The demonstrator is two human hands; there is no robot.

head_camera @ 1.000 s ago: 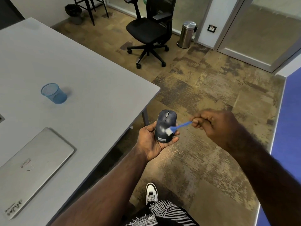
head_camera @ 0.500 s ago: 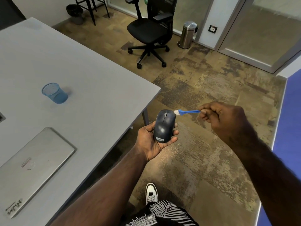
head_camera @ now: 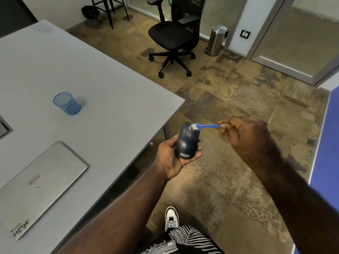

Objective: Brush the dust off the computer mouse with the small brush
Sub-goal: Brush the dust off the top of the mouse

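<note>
A dark blue computer mouse [head_camera: 186, 142] rests in the palm of my left hand [head_camera: 169, 158], held over the floor just off the table's corner, its label end toward me. My right hand [head_camera: 242, 133] pinches the thin blue handle of a small brush [head_camera: 205, 126]. The brush's white bristles lie on the far end of the mouse, beside the scroll wheel.
A grey table [head_camera: 110, 110] spreads to the left, carrying a blue mesh cup [head_camera: 67, 103] and a shut silver laptop [head_camera: 40, 186]. A black office chair [head_camera: 174, 37] and a steel bin [head_camera: 216, 40] stand further back on the floor. My white shoe [head_camera: 171, 218] is below.
The brush went from the mouse's near right side up to its far end, first just off the edge, now with bristles on the mouse by the wheel. My right hand rose with it.
</note>
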